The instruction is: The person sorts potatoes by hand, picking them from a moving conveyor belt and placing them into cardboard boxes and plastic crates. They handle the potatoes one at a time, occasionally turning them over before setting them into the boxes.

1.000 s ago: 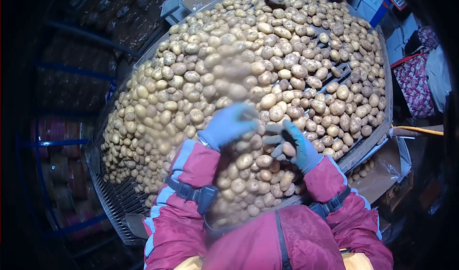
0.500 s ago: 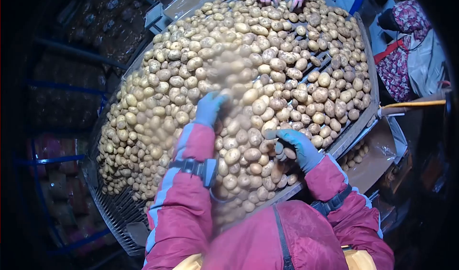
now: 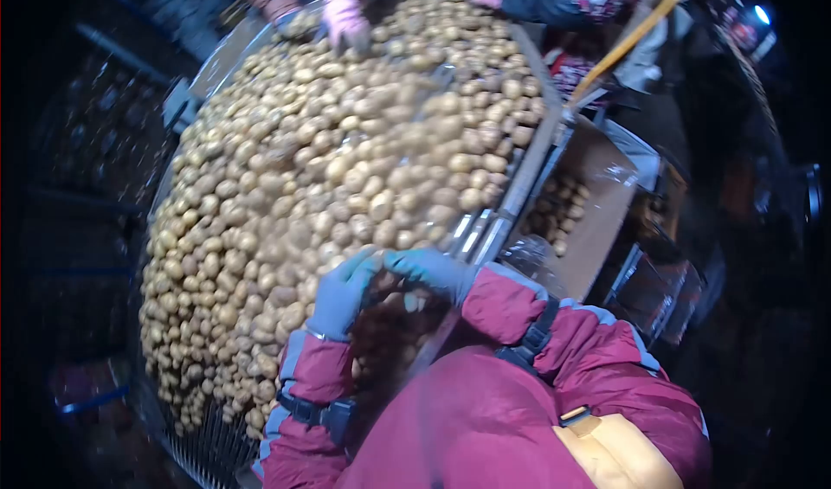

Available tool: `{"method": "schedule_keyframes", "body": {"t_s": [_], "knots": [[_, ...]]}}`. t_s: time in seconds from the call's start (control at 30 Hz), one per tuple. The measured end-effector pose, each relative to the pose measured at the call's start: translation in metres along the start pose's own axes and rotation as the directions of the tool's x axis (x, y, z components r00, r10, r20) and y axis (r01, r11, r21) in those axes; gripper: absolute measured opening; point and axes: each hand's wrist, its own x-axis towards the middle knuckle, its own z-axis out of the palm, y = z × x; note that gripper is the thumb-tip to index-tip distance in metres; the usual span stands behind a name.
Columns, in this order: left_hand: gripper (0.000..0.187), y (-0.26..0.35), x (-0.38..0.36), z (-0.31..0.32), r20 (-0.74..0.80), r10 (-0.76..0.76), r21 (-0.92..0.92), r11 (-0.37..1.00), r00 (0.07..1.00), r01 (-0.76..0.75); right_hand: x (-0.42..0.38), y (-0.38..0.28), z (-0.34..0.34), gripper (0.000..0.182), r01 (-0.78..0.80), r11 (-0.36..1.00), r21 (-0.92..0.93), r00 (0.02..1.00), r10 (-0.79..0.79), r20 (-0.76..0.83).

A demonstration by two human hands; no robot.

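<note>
- Head view, centre: the left hand (image 3: pixel 340 297) and right hand (image 3: pixel 433 272) sit close together, fingers curled; I cannot tell whether they grip anything.
- Potatoes (image 3: pixel 340 170) cover the worktop (image 3: pixel 530 175), upper centre to lower left.
- Top: another person's pink-gloved hand (image 3: pixel 345 22) touches potatoes.

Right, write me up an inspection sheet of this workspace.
Surface: slatted table, mostly covered; slats bare at lower left.
Job's things: potatoes, heaped; some blurred.
Clutter: cardboard box right of the table, potatoes inside; clear plastic by it.
Hands: left hand and right hand, gloved, close together at the heap's near side; grip unclear.
Cables: yellow strip at upper right; cable or bar, cannot tell.
Surroundings: a co-worker's pink glove at the far edge; bright lamp at upper right.
</note>
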Motion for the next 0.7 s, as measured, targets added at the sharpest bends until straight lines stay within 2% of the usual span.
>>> {"method": "schedule_keyframes", "body": {"t_s": [0.03, 0.1, 0.13, 0.17, 0.2, 0.23, 0.27, 0.3, 0.33, 0.37, 0.4, 0.43, 0.47, 0.53, 0.6, 0.7], "knots": [[0.052, -0.008, -0.005, 0.008, 0.036, 0.015, 0.093, 0.995, 0.999, -0.018, -0.008, 0.009, -0.007, 0.038, -0.005, 1.0, -0.024, 0.999, 0.006, 0.043], [0.051, -0.025, -0.013, 0.02, 0.081, 0.036, 0.278, 0.959, 0.996, -0.057, -0.038, 0.029, -0.017, 0.042, 0.058, 0.997, -0.04, 0.998, -0.059, -0.026], [0.046, -0.024, -0.021, 0.032, 0.101, 0.053, 0.394, 0.915, 0.994, -0.089, -0.049, 0.042, -0.024, 0.043, 0.095, 0.995, 0.016, 0.995, -0.095, 0.006], [0.045, -0.042, -0.019, 0.035, 0.147, 0.179, 0.492, 0.84, 0.973, -0.229, -0.059, 0.049, -0.031, 0.043, 0.131, 0.991, 0.037, 0.991, -0.132, 0.028], [0.042, -0.037, -0.027, 0.044, 0.168, 0.107, 0.401, 0.901, 0.98, -0.168, -0.069, 0.056, -0.037, 0.043, 0.165, 0.984, 0.06, 0.984, -0.168, 0.05], [0.04, -0.029, -0.034, 0.056, 0.201, 0.039, 0.307, 0.946, 0.979, -0.101, -0.079, 0.063, -0.048, 0.042, 0.083, 0.996, 0.038, 0.996, -0.082, -0.036], [0.039, -0.024, -0.04, 0.062, 0.207, 0.057, 0.288, 0.951, 0.977, -0.116, -0.098, 0.07, -0.06, 0.04, 0.138, 0.99, 0.008, 0.986, -0.137, -0.094], [0.038, -0.022, -0.044, 0.067, 0.217, 0.073, 0.267, 0.955, 0.973, -0.132, -0.099, 0.077, -0.078, 0.042, 0.366, 0.925, 0.102, 0.928, -0.371, 0.032], [0.037, -0.027, -0.043, 0.069, 0.233, 0.092, 0.223, 0.964, 0.968, -0.145, -0.117, 0.081, -0.085, 0.046, 0.585, 0.805, -0.097, 0.8, -0.593, -0.096], [0.036, -0.034, -0.041, 0.065, 0.252, 0.115, 0.195, 0.967, 0.961, -0.166, -0.129, 0.087, -0.104, 0.048, 0.612, 0.79, -0.038, 0.767, -0.605, -0.213], [0.035, -0.041, -0.036, 0.061, 0.247, 0.114, 0.189, 0.968, 0.962, -0.163, -0.142, 0.093, -0.123, 0.052, 0.647, 0.763, 0.013, 0.723, -0.608, -0.328], [0.035, -0.039, -0.035, 0.06, 0.237, 0.115, 0.182, 0.97, 0.965, -0.16, -0.149, 0.088, -0.145, 0.055, 0.528, 0.768, 0.362, 0.834, -0.389, -0.391], [0.036, -0.034, -0.039, 0.055, 0.205, 0.102, 0.24, 0.959, 0.974, -0.151, -0.163, 0.095, -0.16, 0.058, 0.476, 0.822, 0.313, 0.848, -0.335, -0.411], [0.036, -0.049, -0.024, 0.044, 0.158, 0.186, 0.194, 0.957, 0.97, -0.215, -0.181, 0.114, -0.151, 0.058, 0.516, 0.828, 0.219, 0.781, -0.349, -0.518], [0.036, -0.055, -0.015, 0.034, 0.135, 0.268, 0.143, 0.947, 0.954, -0.287, -0.183, 0.131, -0.152, 0.05, 0.417, 0.836, 0.357, 0.815, -0.171, -0.553], [0.036, -0.06, -0.008, 0.021, 0.106, 0.355, 0.243, 0.896, 0.929, -0.371, -0.187, 0.163, -0.127, 0.043, 0.339, 0.843, 0.417, 0.865, -0.105, -0.49]]}}
